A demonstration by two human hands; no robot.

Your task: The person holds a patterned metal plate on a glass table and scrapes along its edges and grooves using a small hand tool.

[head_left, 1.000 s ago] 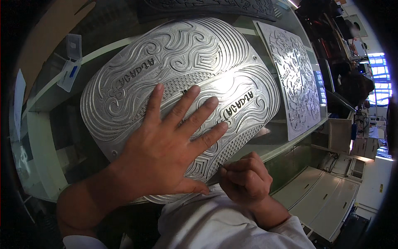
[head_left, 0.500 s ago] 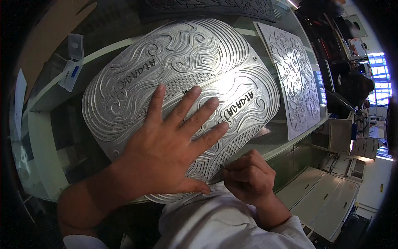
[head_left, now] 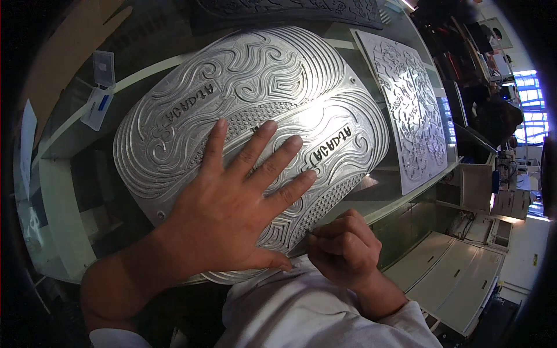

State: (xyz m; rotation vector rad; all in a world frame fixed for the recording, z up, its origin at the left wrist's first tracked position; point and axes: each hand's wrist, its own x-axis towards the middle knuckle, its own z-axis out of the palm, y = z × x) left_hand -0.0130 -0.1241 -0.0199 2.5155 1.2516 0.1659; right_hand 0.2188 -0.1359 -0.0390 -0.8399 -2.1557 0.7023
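Note:
A large silvery metal mould plate (head_left: pixel 261 64) lies on the glass-topped table, engraved with swirls, dotted bands and dark-filled lettering. Spread flat across its near middle, my left hand (head_left: pixel 229 203) has all its fingers apart and holds nothing. At the plate's near right edge my right hand (head_left: pixel 347 249) is closed in a pinch, with its fingertips against the dotted band. What it grips, perhaps something thin and dark, is mostly hidden by the fingers.
To the right lies a second silvery plate (head_left: pixel 406 110) with raised patterning. A dark patterned sheet (head_left: pixel 290 10) is at the back. On the left are an open clear plastic box (head_left: pixel 98 107) and brown cardboard (head_left: pixel 61 64). Pale cabinets (head_left: pixel 449 272) stand beyond the table at right.
The whole view has shifted very slightly. My left hand stays flat on the plate, and my right hand keeps its pinch at nearly the same spot on the edge.

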